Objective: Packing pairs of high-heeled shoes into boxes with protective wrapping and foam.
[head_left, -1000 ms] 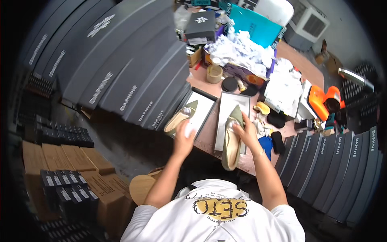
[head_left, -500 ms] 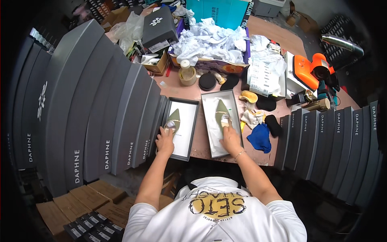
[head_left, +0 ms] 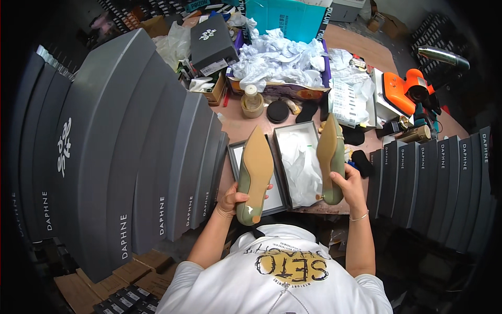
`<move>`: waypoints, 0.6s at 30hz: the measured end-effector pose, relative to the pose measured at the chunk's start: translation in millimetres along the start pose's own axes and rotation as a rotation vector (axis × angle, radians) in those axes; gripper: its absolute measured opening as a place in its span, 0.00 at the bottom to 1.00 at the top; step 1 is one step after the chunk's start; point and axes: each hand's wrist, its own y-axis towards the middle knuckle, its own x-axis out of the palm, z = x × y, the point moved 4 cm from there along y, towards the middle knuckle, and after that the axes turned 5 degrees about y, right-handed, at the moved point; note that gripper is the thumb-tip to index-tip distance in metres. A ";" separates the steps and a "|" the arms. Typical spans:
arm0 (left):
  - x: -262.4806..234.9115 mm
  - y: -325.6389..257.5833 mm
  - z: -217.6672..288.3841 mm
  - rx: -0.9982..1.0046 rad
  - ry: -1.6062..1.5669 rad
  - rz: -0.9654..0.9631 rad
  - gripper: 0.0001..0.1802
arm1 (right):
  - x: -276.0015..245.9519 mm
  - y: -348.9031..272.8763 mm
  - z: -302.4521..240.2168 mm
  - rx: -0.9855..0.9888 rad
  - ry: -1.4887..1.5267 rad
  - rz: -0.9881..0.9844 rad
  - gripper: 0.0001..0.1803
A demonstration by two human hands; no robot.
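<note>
My left hand (head_left: 230, 200) grips a green pointed-toe shoe (head_left: 255, 172) near its heel end, with the tan sole turned up. A matching green shoe (head_left: 339, 152) is held in my right hand (head_left: 349, 187), also by the rear part, its tan sole showing and its toe pointing away. Both shoes are raised above the table. Below and between them lies an open shoe box (head_left: 319, 204) with white tissue paper (head_left: 298, 172) inside. Partly hidden under the left shoe is a grey box lid (head_left: 234, 157) with a white inner face.
Dark grey shoe boxes stand in rows at the left (head_left: 120, 136) and right (head_left: 444, 188). Beyond lie a carton of crumpled white paper (head_left: 280, 57), a bottle in a holder (head_left: 252, 104), a round black tin (head_left: 277, 111), black pads (head_left: 308, 110) and an orange device (head_left: 400, 94).
Both shoes have been lifted, the left from the lid and the right from the tissue-lined box, and turned so their soles show. My hands have drawn nearer to my body.
</note>
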 end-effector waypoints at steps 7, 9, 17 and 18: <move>32.8 16.0 -37.1 -0.139 -0.131 -0.179 0.45 | 63.3 -61.8 27.6 0.171 0.902 -0.295 0.31; 35.3 14.9 -43.2 -0.179 -0.125 -0.143 0.45 | 68.1 -65.5 25.1 0.196 0.987 -0.354 0.30; 32.6 16.4 -36.2 -0.151 -0.060 -0.055 0.42 | 43.4 -42.2 55.3 0.282 0.731 -0.195 0.27; 30.2 13.5 -29.2 -0.167 0.001 -0.033 0.41 | 42.7 -28.2 59.6 0.308 0.613 -0.133 0.26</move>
